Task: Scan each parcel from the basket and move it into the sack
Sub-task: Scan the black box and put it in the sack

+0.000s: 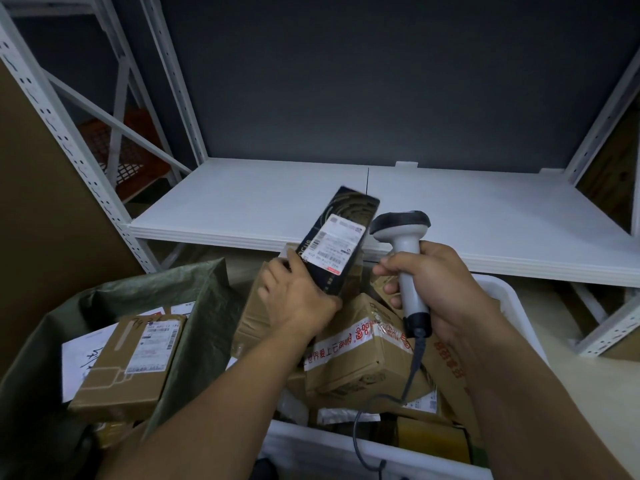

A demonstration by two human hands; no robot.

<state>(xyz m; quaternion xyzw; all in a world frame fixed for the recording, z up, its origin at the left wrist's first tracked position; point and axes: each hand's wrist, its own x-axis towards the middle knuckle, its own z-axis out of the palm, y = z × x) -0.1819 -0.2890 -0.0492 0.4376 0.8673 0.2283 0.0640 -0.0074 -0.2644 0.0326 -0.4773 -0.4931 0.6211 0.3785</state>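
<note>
Left hand [298,299] curled round the lower end of black parcel [332,244], held above the pile in the white basket [346,453]. Long axis tilted: top end points up, away and slightly right; label faces the camera. Right hand [440,289] fingers wrapped round scanner [405,244] handle, head up, just beside the parcel's right edge. Green sack [194,306] left of basket, carton [128,362] inside

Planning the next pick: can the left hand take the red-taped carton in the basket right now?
Probably not yet. The left hand grips the black box, so it is occupied; the red-taped carton lies exposed on the pile just below it.
</note>
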